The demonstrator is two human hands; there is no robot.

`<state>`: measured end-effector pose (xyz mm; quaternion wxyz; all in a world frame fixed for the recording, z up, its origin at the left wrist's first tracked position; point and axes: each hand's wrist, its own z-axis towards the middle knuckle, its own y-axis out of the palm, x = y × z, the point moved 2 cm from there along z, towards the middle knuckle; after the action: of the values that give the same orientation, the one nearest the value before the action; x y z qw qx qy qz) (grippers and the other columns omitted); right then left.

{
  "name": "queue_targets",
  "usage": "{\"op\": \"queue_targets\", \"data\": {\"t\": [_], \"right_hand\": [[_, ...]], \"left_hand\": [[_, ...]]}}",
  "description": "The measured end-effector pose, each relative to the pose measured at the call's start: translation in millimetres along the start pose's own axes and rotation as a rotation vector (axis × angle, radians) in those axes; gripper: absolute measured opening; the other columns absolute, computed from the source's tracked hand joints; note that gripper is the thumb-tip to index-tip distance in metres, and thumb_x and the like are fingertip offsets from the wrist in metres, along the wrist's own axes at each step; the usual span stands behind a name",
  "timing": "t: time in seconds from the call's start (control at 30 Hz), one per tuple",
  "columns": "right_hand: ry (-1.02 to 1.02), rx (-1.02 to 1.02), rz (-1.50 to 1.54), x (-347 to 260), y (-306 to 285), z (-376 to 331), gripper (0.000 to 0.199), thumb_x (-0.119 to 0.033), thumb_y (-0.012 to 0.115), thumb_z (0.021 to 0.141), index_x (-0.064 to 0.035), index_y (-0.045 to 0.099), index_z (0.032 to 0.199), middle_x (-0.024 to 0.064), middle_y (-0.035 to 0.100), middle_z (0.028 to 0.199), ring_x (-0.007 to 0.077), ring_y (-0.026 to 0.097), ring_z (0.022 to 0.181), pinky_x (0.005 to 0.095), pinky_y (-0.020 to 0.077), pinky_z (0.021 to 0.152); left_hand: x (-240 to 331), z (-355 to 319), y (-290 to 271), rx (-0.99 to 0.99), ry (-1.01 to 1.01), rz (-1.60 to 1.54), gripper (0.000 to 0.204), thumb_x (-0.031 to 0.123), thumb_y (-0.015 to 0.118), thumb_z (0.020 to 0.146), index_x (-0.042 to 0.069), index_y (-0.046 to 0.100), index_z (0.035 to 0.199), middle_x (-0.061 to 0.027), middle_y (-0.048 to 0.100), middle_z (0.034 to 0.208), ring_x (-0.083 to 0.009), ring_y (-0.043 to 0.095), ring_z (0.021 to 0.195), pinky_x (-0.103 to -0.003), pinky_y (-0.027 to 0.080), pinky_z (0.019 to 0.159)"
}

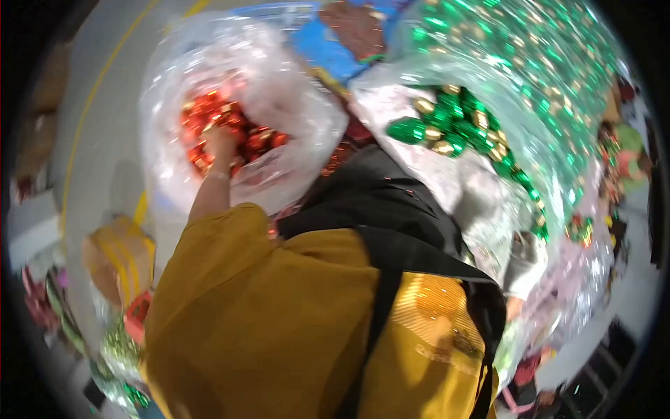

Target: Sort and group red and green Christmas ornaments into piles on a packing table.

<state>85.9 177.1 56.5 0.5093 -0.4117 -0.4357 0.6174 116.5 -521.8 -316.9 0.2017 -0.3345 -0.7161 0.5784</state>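
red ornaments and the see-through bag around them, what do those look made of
Red ornaments: shiny metallic finish with bright highlights, perhaps coated plastic or foil; blur leaves it open.
Bag: likely thin plastic film, glossy and translucent, as its creases and white glints suggest.

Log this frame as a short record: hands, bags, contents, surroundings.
Left hand: bare, in among the shiny red ornaments; grip unclear
Right hand: probably the pale-gloved shape at right; blurred
Left bag: translucent plastic, open, around the red ornaments
Right bag: clear plastic, green and gold ornaments inside
Beyond: brown glove on a blue surface
Floor: grey, yellow lines
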Motion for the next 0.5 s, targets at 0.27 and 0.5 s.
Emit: {"op": "queue_targets", "data": {"t": [0.27,0.5], "right_hand": [[0.166,-0.005,-0.100,3.4,-12.0,-23.1,0.008,-0.010,0.070,0.076,-0.0086,0.062,0.079,0.0111,0.061,0.075,0.0296,0.058,0.074,0.0388,0.0444,0.072],[0.220,0.009,-0.053,41.6,3.0,-48.0,0.010,-0.018,0.069,0.077,-0.0111,0.062,0.080,0.0091,0.062,0.079,0.0285,0.058,0.080,0.0414,0.0395,0.087]], "left_hand": [[49.8,-32.6,-57.0,-0.056,-0.273,-0.387,0.093,0.048,0.080,0.060,0.010,0.035,0.132,-0.0255,0.054,0.118,-0.0391,0.057,0.107,-0.046,0.048,0.089],[-48.8,53.6,19.6,0.130,0.247,-0.217,0.089,0.046,0.078,0.064,-0.001,0.039,0.129,-0.0249,0.058,0.114,-0.0417,0.056,0.105,-0.046,0.045,0.091]]}}
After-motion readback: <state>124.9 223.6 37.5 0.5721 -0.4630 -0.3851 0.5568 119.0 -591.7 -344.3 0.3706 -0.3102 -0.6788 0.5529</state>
